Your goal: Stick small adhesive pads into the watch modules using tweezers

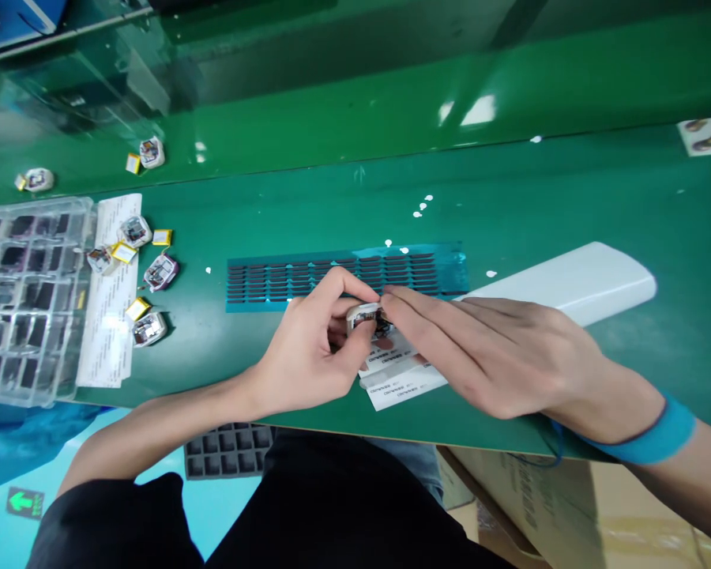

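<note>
My left hand [323, 340] pinches a small white watch-like casing [363, 317] between thumb and fingers. The casing's open side shows a circuit board and thin wires. Against its right edge rest the fingertips of my right hand [491, 348], pressed together; whatever they hold is hidden. A teal band circles the right wrist. Below the hands lies a printed white backing strip [400, 383]. Just behind them is a blue sheet [254, 283] with rows of dark narrow strips, partly covered by my fingers.
Several open casings [161, 271] with yellow batteries [162, 236] lie at the left, beside a clear compartment tray [29, 300] and a white paper strip [110, 292]. A glossy white curved piece [569, 280] lies right. Small white dots [423, 206] are scattered on the green bench [569, 190].
</note>
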